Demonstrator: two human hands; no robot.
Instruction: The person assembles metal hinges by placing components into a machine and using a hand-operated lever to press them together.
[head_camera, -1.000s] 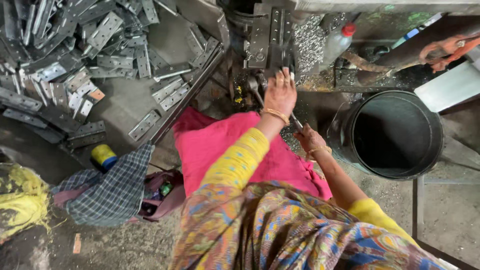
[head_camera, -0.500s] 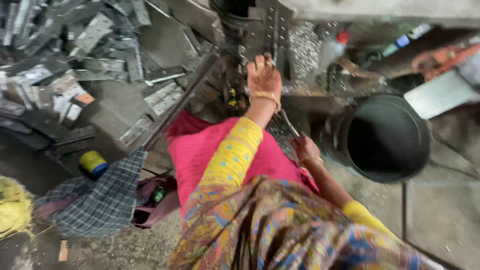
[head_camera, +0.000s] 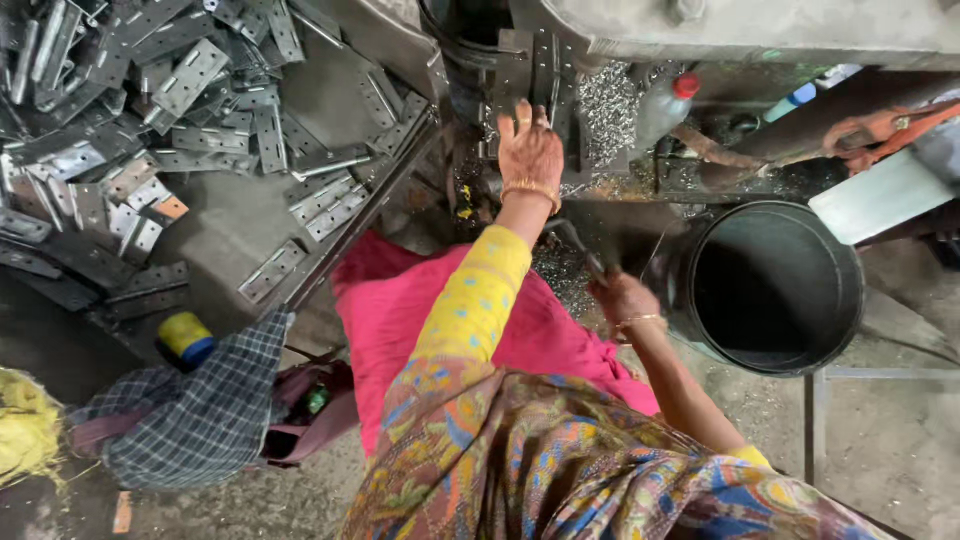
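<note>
Grey workshop floor is lying under piled metal hinge plates (head_camera: 150, 130), well left of the hands. Left hand (head_camera: 530, 150) is pressing, fingers spread, on the machine's steel fixture (head_camera: 545, 65); right hand (head_camera: 622, 298) is gripping a dark lever handle (head_camera: 578, 243) beside a black bucket (head_camera: 770, 285)

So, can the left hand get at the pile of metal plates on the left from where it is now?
Probably yes. The left hand rests on the machine, and the metal plates lie open beside it, with nothing between; only the far ones may need a lean.
</note>
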